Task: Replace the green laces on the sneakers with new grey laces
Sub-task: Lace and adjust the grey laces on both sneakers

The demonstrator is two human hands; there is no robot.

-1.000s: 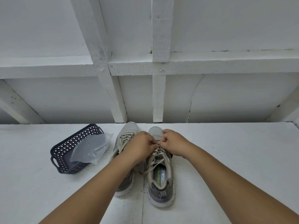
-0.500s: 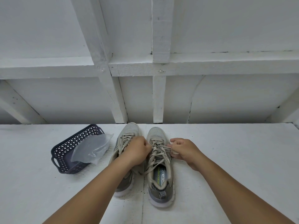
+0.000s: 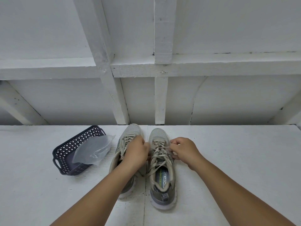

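Right sneaker [image 3: 162, 173] at 6 o'clock on the white surface [image 3: 236, 152] | your right hand [image 3: 184, 150] and left hand [image 3: 136, 152] curl fingers, pinching its lace [image 3: 160, 154] | left sneaker [image 3: 128, 137] touching at 9 | basket [image 3: 71, 152] with plastic bag [image 3: 92, 150] at 10.

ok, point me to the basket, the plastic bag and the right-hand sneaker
basket [image 3: 65, 150], head view, on its perforated left wall.
plastic bag [image 3: 92, 150], head view, on the middle of the clear film.
right-hand sneaker [image 3: 158, 133], head view, on the mesh toe.
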